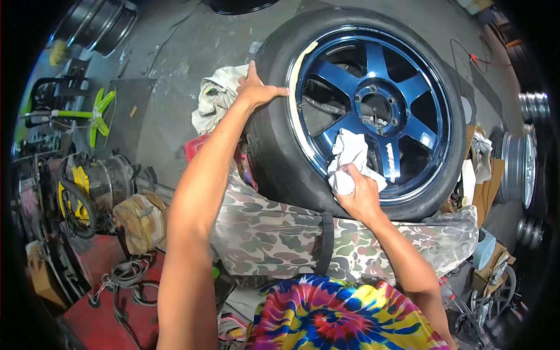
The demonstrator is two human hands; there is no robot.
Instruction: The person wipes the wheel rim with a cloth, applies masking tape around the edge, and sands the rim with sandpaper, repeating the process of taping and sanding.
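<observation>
A blue six-spoke wheel rim [373,55] sits inside a black tire [271,146], tilted up before my knees. A pale yellow strip [294,87] runs along the rim's left edge. My left hand [255,91] rests on the tire's left side, thumb and fingers spread, the thumb reaching toward the strip. In my right hand [360,198] a white cloth [350,151] is bunched up and lies against the lower left of the rim, over a spoke. White lettering shows on the spoke beside the cloth.
Camouflage trousers [274,233] cover my legs under the tire. To the left are a crumpled cloth [217,96], a green star-shaped part [100,116] and a red surface with a coiled cable [125,274]. Silver rims [516,163] and cardboard [489,192] stand at the right.
</observation>
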